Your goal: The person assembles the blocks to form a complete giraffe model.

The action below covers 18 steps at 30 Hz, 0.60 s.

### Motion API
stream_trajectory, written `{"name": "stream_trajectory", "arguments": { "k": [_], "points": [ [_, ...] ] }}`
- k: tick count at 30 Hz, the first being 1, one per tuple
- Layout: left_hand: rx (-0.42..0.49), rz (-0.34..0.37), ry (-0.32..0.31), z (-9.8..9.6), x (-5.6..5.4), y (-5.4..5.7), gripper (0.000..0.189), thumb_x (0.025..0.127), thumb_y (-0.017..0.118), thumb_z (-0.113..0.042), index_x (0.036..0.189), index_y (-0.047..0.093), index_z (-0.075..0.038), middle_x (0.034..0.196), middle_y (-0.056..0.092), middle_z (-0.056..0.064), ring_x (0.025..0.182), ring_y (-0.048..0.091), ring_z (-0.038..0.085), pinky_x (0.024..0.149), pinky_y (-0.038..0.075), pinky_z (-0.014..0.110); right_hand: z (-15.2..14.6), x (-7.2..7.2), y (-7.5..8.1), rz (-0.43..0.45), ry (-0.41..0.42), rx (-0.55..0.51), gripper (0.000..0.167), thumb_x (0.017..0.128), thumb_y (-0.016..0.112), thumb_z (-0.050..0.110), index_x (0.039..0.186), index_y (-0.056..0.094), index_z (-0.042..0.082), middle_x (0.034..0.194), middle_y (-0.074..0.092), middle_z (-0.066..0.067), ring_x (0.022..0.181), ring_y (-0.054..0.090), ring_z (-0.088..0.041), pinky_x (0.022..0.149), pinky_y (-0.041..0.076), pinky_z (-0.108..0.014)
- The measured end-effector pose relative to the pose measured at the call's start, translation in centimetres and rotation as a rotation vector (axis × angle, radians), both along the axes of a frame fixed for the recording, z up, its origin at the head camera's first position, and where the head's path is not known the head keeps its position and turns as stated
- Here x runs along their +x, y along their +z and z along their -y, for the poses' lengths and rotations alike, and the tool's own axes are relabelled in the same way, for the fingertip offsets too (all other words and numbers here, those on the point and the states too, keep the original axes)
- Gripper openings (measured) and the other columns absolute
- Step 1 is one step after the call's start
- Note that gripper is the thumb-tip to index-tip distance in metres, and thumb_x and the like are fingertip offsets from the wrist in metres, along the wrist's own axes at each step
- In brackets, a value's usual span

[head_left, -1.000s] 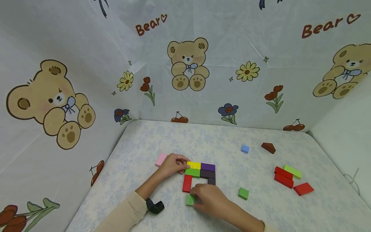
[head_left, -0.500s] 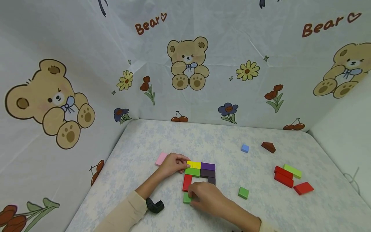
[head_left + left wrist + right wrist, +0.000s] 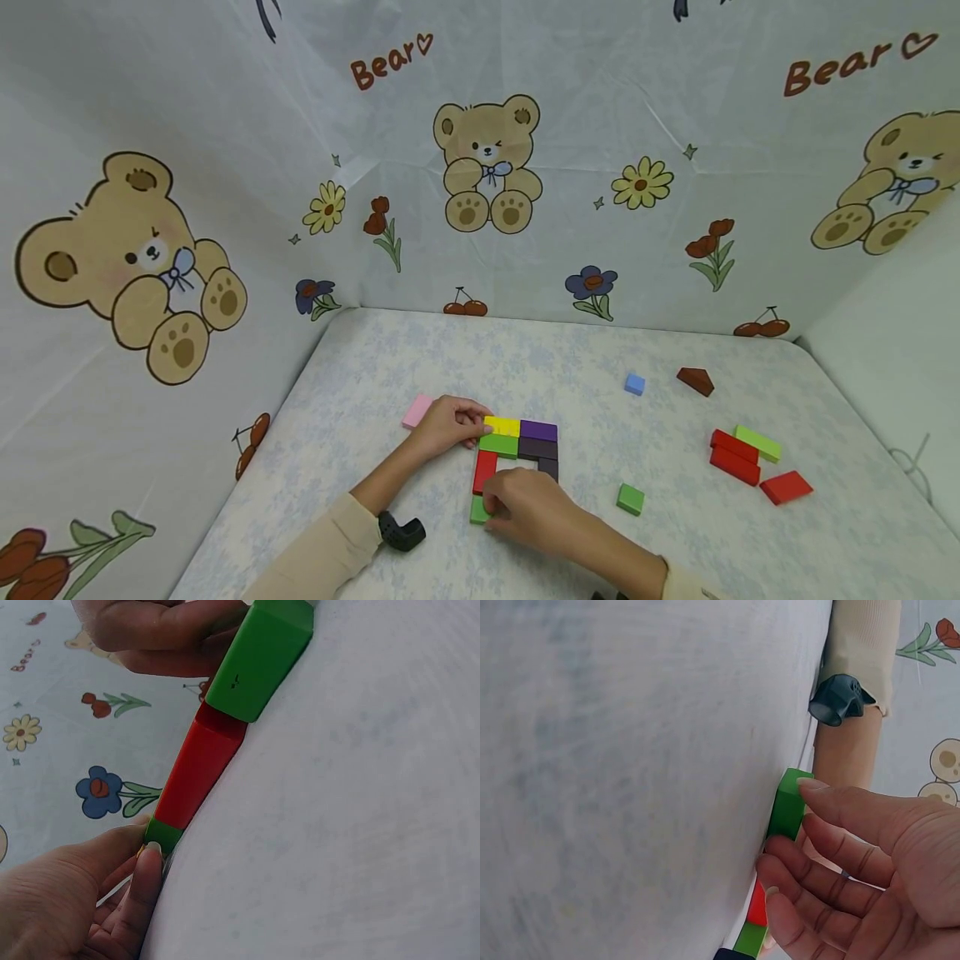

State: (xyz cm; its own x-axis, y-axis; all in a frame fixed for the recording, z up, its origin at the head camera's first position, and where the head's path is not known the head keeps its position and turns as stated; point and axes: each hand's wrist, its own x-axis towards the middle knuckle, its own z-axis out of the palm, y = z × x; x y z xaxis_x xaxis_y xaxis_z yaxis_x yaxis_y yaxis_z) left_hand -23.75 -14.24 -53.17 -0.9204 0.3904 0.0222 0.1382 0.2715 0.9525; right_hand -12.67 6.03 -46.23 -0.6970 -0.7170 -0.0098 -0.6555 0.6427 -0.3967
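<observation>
My right hand [image 3: 532, 508] pinches a small green block [image 3: 787, 806] between thumb and fingers, right at the near end of a standing-out red block [image 3: 484, 472]. My left hand [image 3: 450, 427] has thumb and fingertips on the left end of a yellow block [image 3: 501, 427]. Beside the yellow lies a purple block [image 3: 538, 431]. Just nearer are a longer green block [image 3: 498, 447] and a dark block [image 3: 537, 448], with another dark block [image 3: 548, 468] below on the right. Together they frame a gap, partly covered by my right hand.
A pink block [image 3: 417, 412] lies behind my left wrist. To the right are a loose green block [image 3: 631, 499], a blue cube [image 3: 634, 384], a brown piece [image 3: 695, 381], several red blocks [image 3: 786, 488] and a light green one [image 3: 758, 444]. A black wrist device [image 3: 402, 532] sits by my left sleeve.
My right hand has slid the small green block left and slightly away from me, up to the red block's near end. The left hand has stayed in place.
</observation>
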Motion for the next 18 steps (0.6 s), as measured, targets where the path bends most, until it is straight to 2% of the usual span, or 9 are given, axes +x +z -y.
{"name": "stream_trajectory", "arguments": {
  "k": [9, 18],
  "points": [
    [-0.008, 0.000, -0.002, -0.05, -0.12, -0.07, 0.026, 0.088, 0.082, -0.021, 0.110, 0.077, -0.009, 0.080, 0.070, 0.003, 0.060, 0.067, 0.016, 0.060, 0.061, 0.032, 0.23, -0.02, 0.20, -0.012, -0.022, -0.011, 0.029, 0.080, 0.088, 0.020, 0.072, 0.060, 0.022, 0.064, 0.049, 0.018, 0.057, 0.042, 0.002, 0.051, 0.038, -0.017],
    [-0.013, 0.005, 0.011, -0.04, -0.05, -0.12, 0.025, 0.087, 0.082, -0.021, 0.109, 0.078, -0.010, 0.079, 0.069, 0.004, 0.060, 0.067, 0.016, 0.060, 0.061, 0.032, 0.45, 0.08, 0.17, -0.065, -0.027, 0.024, 0.033, 0.081, 0.087, 0.029, 0.069, 0.057, 0.024, 0.061, 0.044, 0.017, 0.056, 0.039, 0.001, 0.049, 0.034, -0.018]
  ]
}}
